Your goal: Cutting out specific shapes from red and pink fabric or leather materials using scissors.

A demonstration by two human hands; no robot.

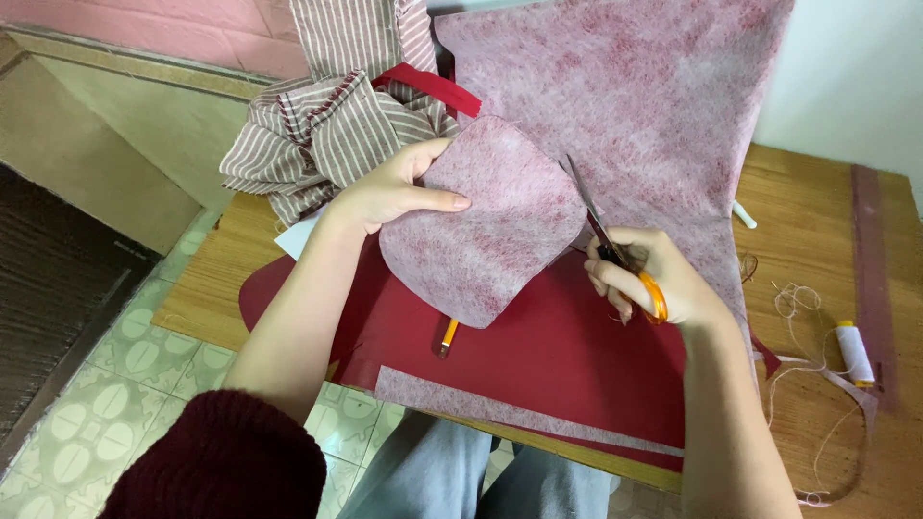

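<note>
My left hand (389, 187) pinches a rounded piece of pink mottled interfacing (486, 231), thumb on top, lifted above the table. My right hand (654, 279) grips orange-handled scissors (606, 240), whose blades point up and away along the piece's right edge. That piece is still joined to a larger sheet of the same interfacing (635, 91) hanging behind. Dark red sheet material (558, 356) lies on the wooden table under both hands.
A narrow offcut strip of interfacing (510, 411) lies on the red sheet near the table's front edge. An orange pen (448, 334) pokes out below the piece. Striped fabric (332, 125) is heaped at back left. A white thread spool (854, 353) and loose thread sit right.
</note>
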